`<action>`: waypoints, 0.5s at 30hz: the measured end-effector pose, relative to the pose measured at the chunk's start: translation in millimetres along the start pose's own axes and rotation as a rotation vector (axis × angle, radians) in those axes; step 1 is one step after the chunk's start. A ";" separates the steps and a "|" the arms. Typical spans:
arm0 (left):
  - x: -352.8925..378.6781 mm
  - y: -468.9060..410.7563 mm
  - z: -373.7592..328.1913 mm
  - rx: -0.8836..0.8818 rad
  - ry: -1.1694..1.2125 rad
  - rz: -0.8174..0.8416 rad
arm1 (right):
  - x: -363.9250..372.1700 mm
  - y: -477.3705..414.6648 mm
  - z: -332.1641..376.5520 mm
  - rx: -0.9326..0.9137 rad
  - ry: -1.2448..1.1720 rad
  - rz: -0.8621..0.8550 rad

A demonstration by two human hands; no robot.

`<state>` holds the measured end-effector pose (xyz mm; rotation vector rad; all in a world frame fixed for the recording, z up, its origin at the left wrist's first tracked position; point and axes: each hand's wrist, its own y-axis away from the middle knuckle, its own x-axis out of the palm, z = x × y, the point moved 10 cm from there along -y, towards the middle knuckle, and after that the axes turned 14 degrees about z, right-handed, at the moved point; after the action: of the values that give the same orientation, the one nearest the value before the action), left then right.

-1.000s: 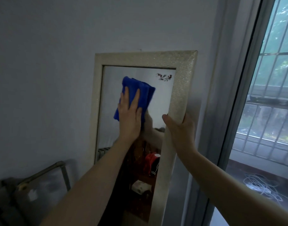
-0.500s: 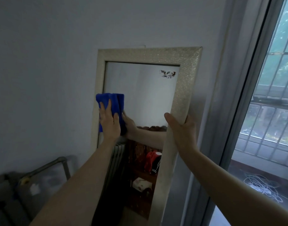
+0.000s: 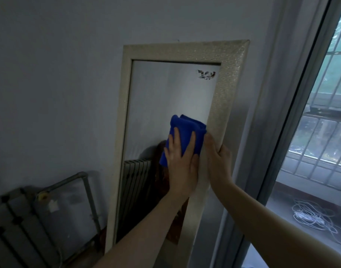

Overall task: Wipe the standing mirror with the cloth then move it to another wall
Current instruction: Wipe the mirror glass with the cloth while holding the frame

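The bottom of the mirror (image 3: 171, 97) is cut off by the lower edge of the picture, so how it stands on the floor cannot be seen. The left arm covers the lower middle of the glass, and the right hand (image 3: 219, 161) covers a part of the right side of the frame. The reflection in the lower glass is dark; only the ribs of a radiator are clear there, and a brown shape beside them is hard to make out. A small dark ornament (image 3: 206, 74) sits near the top right corner of the glass.

The mirror leans against the grey wall (image 3: 59, 84), tilted, with its top edge touching the wall. The left hand (image 3: 180, 161) lies flat with the fingers spread and presses the folded blue cloth (image 3: 187, 132) on the glass, close to the right inner edge of the frame. The right hand grips the right edge of the frame, thumb in front; its fingers go behind and are hidden.

Just beside the right edge of the frame is the window frame (image 3: 293, 113). At the left, a radiator (image 3: 17, 229) with a pipe (image 3: 88, 190) stands near the lower left edge of the mirror. White cables (image 3: 312, 215) lie on the floor behind the window glass.
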<state>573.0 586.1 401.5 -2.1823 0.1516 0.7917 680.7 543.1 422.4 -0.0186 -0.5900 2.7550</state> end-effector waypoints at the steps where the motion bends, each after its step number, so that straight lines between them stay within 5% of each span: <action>1: -0.3 -2.4 -1.3 -0.001 -0.008 -0.007 | -0.3 -0.1 0.7 -0.003 0.000 -0.002; 7: -23.9 -24.8 22.0 0.029 -0.023 -0.038 | -3.3 0.1 -2.5 0.036 0.035 0.001; 15: -39.1 -11.5 106.2 -0.219 0.112 -0.095 | -5.8 2.1 -10.7 0.082 0.053 -0.012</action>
<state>493.7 664.7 379.7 -2.4222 0.0178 0.6583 686.5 543.8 411.4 -0.0690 -0.4612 2.7551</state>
